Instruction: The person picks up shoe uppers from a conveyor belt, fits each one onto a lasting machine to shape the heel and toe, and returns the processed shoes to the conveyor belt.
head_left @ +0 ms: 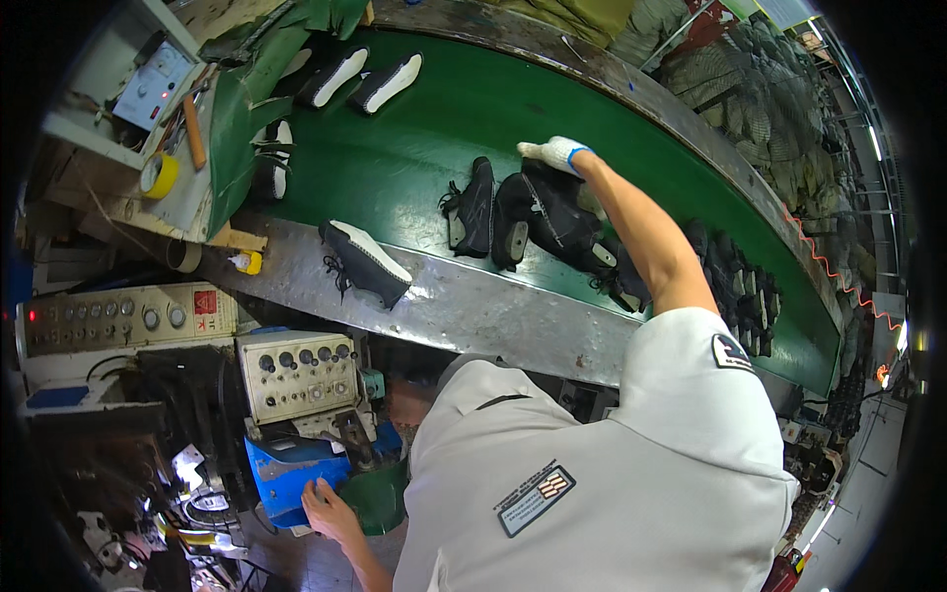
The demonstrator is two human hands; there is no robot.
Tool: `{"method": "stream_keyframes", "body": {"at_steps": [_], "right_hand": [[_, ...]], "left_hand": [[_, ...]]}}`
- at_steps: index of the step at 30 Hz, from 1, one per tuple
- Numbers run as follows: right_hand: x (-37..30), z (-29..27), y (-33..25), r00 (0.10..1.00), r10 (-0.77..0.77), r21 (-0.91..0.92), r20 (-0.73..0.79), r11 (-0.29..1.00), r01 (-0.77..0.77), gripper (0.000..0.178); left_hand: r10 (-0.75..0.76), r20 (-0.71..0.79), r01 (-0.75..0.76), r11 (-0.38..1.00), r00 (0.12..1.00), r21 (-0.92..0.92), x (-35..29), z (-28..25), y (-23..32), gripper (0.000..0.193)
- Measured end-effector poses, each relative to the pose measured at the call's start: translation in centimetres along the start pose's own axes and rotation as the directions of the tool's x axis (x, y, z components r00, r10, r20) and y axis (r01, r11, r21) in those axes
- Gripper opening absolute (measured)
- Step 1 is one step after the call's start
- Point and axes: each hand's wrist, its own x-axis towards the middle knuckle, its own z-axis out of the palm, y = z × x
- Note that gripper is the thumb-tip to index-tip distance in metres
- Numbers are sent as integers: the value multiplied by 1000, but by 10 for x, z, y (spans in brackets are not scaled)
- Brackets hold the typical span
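My right hand (pixel 554 154), in a white knitted glove with a blue cuff, reaches far over the green belt. Its fingers are curled at the upper end of a black shoe (pixel 557 189); the exact grip is partly hidden. Just left of it stands a black lace-up shoe (pixel 474 209), and more black shoes cluster by my forearm, some with pale last plates showing. My bare left hand (pixel 330 514) is low at the left, fingers apart, at the edge of a blue machine housing (pixel 281 483). A black shoe with a white sole (pixel 367 262) lies on its side at the belt's near edge.
The green conveyor belt (pixel 414 128) has a metal ledge (pixel 473 301) in front. White-soled shoes (pixel 388 83) lie at the far left. A control box with knobs (pixel 301 375) stands near my left arm. An orange-handled hammer (pixel 194 133) and yellow tape (pixel 158 176) are on the left bench.
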Motion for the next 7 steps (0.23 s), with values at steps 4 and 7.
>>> {"method": "stream_keyframes", "body": {"at_steps": [4,7], "right_hand": [[69,-13,6,999,37,-152,2,988,-37,62],[123,1,-3,991,-7,-152,-137,988,-14,52]], "left_hand": [[26,-38,-22,993,999,114,-7,15,-7,29],[-68,-26,71,990,997,126,4,19,2,29]]}}
